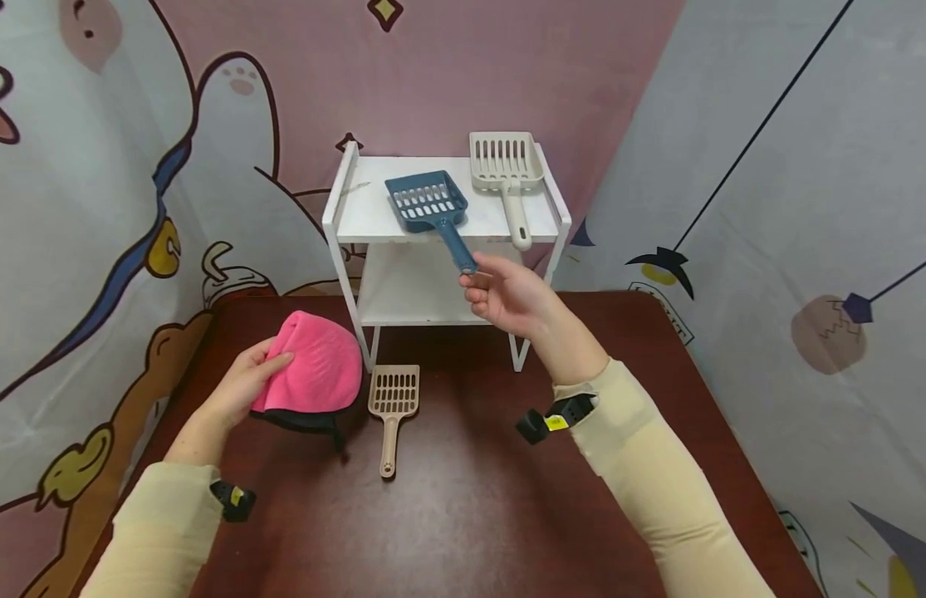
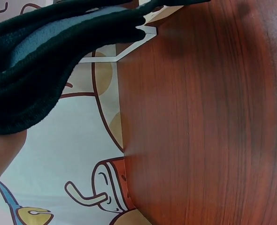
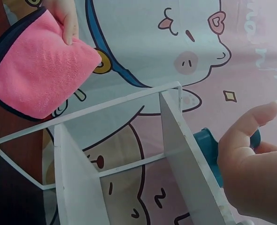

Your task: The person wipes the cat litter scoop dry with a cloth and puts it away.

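My left hand (image 1: pixel 242 378) grips a folded pink cloth (image 1: pixel 313 365) with a dark edge, above the left side of the table. In the left wrist view its dark folds (image 2: pixel 58 61) fill the upper left. A blue litter scoop (image 1: pixel 427 202) lies on the top shelf, its handle sticking out past the front edge. My right hand (image 1: pixel 511 295) has thumb and fingers about the end of that handle. In the right wrist view the scoop (image 3: pixel 206 147) is partly hidden behind this hand. Beside it on the shelf lies a light grey litter scoop (image 1: pixel 505 162).
A white two-tier rack (image 1: pixel 395 286) stands at the back of the brown table (image 1: pixel 470 507), against patterned walls. A beige litter scoop (image 1: pixel 394 407) lies on the table before its left leg, handle toward me.
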